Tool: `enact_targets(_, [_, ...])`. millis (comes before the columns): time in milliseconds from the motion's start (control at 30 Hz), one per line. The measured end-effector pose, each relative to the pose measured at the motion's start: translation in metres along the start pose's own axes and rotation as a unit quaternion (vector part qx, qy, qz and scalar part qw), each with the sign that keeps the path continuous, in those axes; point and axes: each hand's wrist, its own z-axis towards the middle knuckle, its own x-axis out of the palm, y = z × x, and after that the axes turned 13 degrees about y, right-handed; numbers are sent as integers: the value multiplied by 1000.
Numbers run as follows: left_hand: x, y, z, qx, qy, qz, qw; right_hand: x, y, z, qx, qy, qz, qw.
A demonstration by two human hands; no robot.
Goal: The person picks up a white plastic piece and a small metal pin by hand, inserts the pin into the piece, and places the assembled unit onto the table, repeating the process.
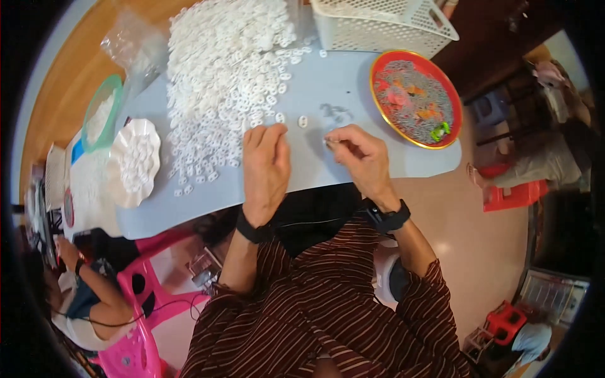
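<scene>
Over the front part of the light blue table [328, 165], my left hand [267, 169] is closed, its fingers curled toward the thumb. Whatever it may hold is hidden. To its right, my right hand [363, 159] pinches a tiny piece between thumb and fingertips, too small to make out. A single white two-holed plastic piece [302, 121] lies beyond and between the hands. Close to it is a little cluster of grey screw-like pieces [336, 113]. Left of my left hand spreads a large heap of the same white pieces [227, 69].
A red, gold-rimmed tray [450, 66] of grey screw-like pieces stands at right, beside a white perforated basket [384, 36]. At left are a scalloped white dish [116, 183], a green-rimmed bowl [117, 88] and a plastic bag [135, 47]. Another person sits at lower left near pink stools [135, 353].
</scene>
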Motion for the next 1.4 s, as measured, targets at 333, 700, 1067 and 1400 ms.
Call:
enact_targets(333, [16,-17,10,8,3,85,996,8,6,1,7,20,-33,999])
enact_targets(700, [13,-4,5,73,79,101,989,6,7,0,-2,12,-32,999])
enact_targets(1067, [16,-13,8,35,56,96,993,5,6,0,2,5,-28,1000])
enact_targets(1400, [21,-11,9,44,108,47,992,7,6,4,-15,-17,-10,1000])
